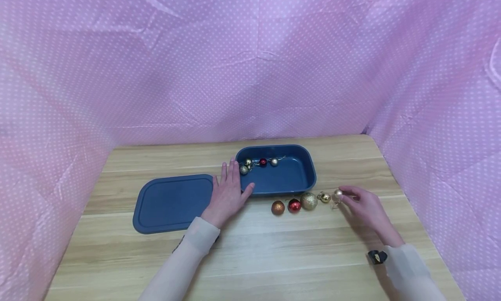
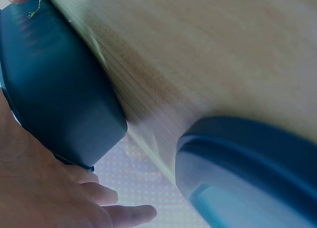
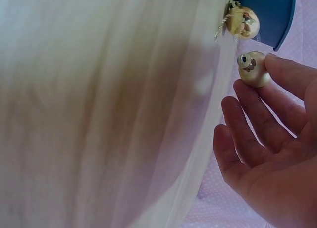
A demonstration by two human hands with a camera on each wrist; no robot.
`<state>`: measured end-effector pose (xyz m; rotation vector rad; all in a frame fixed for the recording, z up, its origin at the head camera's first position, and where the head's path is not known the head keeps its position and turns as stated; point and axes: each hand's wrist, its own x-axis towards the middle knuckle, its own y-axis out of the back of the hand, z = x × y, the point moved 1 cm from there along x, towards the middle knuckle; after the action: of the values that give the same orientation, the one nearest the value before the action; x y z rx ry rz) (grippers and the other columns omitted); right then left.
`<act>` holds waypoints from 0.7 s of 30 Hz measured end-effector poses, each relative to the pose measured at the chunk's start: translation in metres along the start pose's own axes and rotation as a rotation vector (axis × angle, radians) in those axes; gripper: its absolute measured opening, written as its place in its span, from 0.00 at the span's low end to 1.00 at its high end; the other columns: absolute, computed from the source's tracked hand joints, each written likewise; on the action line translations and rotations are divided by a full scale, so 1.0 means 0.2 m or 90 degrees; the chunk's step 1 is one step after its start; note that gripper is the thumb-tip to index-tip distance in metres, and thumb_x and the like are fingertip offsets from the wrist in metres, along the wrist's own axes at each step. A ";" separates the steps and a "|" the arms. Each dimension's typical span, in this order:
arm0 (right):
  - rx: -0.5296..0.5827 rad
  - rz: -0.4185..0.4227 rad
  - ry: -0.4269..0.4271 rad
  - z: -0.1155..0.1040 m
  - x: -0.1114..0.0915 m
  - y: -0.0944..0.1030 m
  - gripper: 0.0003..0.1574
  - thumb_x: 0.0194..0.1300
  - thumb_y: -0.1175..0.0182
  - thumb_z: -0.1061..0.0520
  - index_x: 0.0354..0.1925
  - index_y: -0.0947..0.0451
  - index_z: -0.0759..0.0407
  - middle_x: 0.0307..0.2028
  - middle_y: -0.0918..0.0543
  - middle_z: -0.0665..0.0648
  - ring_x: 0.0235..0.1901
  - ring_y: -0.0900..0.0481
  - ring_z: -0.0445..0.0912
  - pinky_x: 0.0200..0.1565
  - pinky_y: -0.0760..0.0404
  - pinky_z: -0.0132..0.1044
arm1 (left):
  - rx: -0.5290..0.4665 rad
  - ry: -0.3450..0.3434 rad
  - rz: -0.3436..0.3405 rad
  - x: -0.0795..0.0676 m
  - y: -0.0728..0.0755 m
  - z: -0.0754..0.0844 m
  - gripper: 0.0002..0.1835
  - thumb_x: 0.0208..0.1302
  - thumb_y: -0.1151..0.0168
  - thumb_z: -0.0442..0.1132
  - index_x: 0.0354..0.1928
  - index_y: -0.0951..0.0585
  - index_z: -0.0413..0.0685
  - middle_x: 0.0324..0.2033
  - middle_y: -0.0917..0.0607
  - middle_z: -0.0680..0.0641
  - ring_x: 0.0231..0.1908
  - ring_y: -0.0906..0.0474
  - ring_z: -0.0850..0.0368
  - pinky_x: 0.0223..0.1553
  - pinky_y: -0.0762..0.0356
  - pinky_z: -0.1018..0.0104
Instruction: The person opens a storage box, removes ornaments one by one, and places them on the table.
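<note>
Pale-gold ball ornament [image 1: 338, 192] (one of nine from head, three from right wrist) is pinched by right fingers [image 3: 260, 118]; left fingers [image 2: 136, 213] are spread.

no text, label, brand or number can be read in any of the three views. on the black piece [image 1: 377, 257] beside the right cuff [image 1: 407, 261] a small pale mark shows, too small to tell whether it is a sign. dark marks run along the edge of the left sleeve [image 1: 183, 262]; whether they are lettering cannot be told. the blue box [image 1: 279, 175], the blue lid [image 1: 176, 203] and the baubles [image 1: 309, 201] bear nothing legible.
</note>
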<state>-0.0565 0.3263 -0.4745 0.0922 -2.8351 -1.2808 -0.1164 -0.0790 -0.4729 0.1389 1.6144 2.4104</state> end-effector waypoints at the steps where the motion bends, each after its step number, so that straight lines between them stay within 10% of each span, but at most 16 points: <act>1: -0.001 -0.001 0.000 0.00 0.00 0.00 0.23 0.74 0.36 0.57 0.61 0.21 0.69 0.54 0.16 0.71 0.50 0.15 0.65 0.51 0.17 0.58 | 0.001 0.001 -0.002 0.00 0.00 0.00 0.51 0.77 0.57 0.69 0.83 0.58 0.40 0.83 0.58 0.40 0.81 0.67 0.41 0.73 0.58 0.29; 21: -0.027 -0.024 -0.008 0.02 0.03 -0.02 0.21 0.72 0.36 0.59 0.59 0.20 0.69 0.50 0.14 0.70 0.46 0.15 0.61 0.48 0.16 0.57 | 0.009 0.005 -0.013 0.00 0.00 0.00 0.51 0.77 0.58 0.70 0.83 0.60 0.40 0.83 0.60 0.41 0.81 0.69 0.42 0.74 0.59 0.30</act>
<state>-0.0630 0.3261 -0.4796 0.1369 -2.8278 -1.3519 -0.1172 -0.0787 -0.4739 0.1143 1.6295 2.3873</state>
